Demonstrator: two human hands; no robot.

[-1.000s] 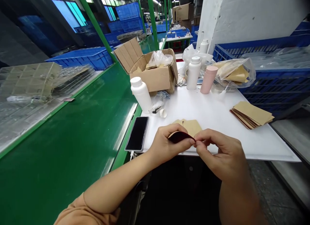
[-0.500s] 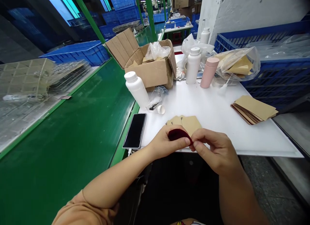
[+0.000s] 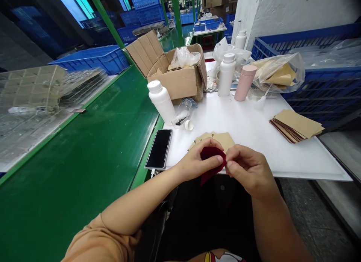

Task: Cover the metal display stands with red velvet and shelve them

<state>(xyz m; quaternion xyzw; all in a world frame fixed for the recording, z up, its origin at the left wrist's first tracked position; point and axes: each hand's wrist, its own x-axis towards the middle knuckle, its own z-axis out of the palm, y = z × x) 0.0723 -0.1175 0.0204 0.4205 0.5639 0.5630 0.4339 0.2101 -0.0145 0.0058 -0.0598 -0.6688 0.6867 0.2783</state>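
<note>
My left hand (image 3: 197, 162) and my right hand (image 3: 248, 170) meet at the near edge of the white table (image 3: 254, 134). Both pinch a small dark red sheet (image 3: 210, 162), which is bent and hangs down a little past the table edge. Just behind the hands lie a few tan paper-backed pieces (image 3: 218, 138) on the table. A stack of more tan pieces (image 3: 296, 124) rests at the right of the table.
A black phone (image 3: 159, 148) lies by the table's left edge, beside the green conveyor belt (image 3: 84, 160). White bottles (image 3: 162, 101), a pink bottle (image 3: 244, 82), an open cardboard box (image 3: 176, 79) and plastic bags stand at the back. Blue crates (image 3: 324, 85) line the right.
The dark red sheet has been turned and opened so more of its face shows and its lower corner hangs below my fingers. Both hands stay pinched on it.
</note>
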